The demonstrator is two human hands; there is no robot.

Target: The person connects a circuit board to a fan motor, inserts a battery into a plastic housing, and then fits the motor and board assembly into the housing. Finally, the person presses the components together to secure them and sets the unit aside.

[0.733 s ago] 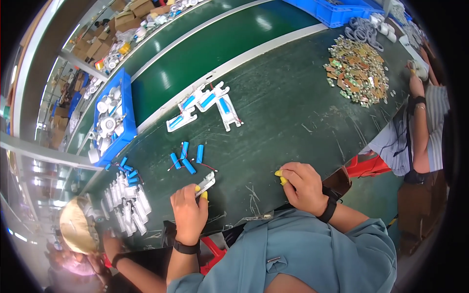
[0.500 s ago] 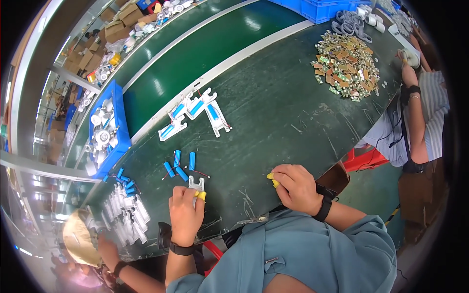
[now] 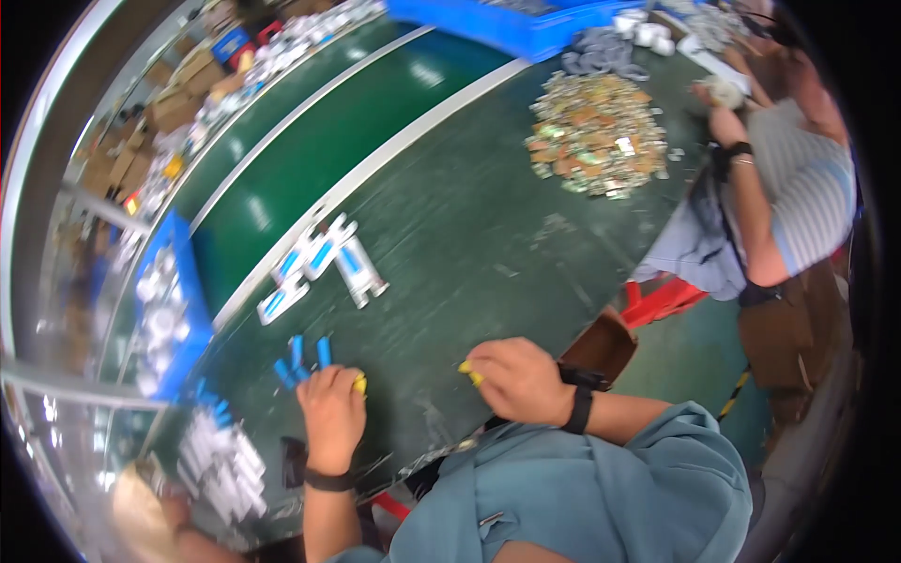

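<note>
My left hand (image 3: pixel 330 413) is closed, its fingers curled down at the table beside several loose blue cylindrical cells (image 3: pixel 324 352). Yellow covers show at its fingertips; whatever lies under the hand is hidden. Farther right, my right hand (image 3: pixel 519 380) hovers low over the near side of the table, with thumb and forefinger drawn together and yellow covers on both tips. I cannot make out anything between them. Beyond the cells lie several white plastic holders (image 3: pixel 355 267), each with a blue cell in it.
At left, white plastic pieces (image 3: pixel 225 464) lie beside more blue cells (image 3: pixel 214 403) and a blue bin (image 3: pixel 183 310) of white parts. A heap of small circuit boards (image 3: pixel 601 136) stands far right, near a person (image 3: pixel 760 197). Beyond runs a green conveyor (image 3: pixel 310 159).
The whole view has shifted. My left hand has moved forward over the table toward the loose cells, and the white plastic holder at its fingers is now hidden. My right hand has barely moved.
</note>
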